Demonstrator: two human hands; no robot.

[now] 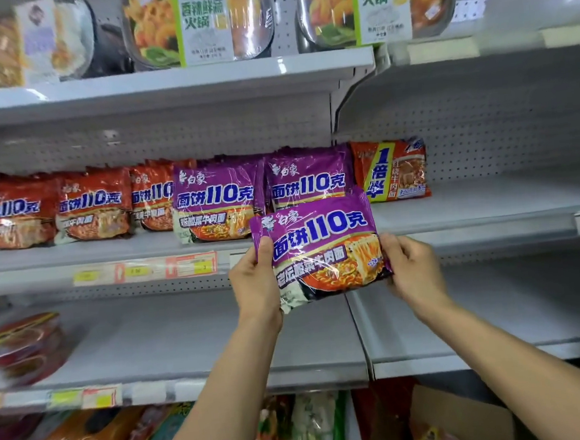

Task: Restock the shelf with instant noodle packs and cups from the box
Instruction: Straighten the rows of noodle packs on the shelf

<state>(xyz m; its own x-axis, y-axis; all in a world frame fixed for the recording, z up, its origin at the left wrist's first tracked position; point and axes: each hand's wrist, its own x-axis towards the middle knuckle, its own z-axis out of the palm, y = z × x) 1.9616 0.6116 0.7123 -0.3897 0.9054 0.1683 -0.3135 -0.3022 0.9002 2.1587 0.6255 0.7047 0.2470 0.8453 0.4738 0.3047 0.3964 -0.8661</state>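
A purple instant noodle pack point(321, 248) is held up in front of the middle shelf point(147, 257). My left hand point(255, 284) grips its left edge with the thumb on the front. My right hand point(412, 266) holds its right edge. Directly behind it, two rows of the same purple packs point(216, 197) stand upright on that shelf. Red noodle packs point(92, 206) fill the shelf to the left, and one orange pack point(393, 171) stands to the right. The cardboard box point(460, 414) shows at the bottom right.
The top shelf carries hot pot trays point(199, 23). The lower shelf point(203, 332) holds red bowls point(22, 345) at its left end. The right shelf bay point(486, 202) is bare past the orange pack. Mixed packets point(91, 436) lie on the bottom level.
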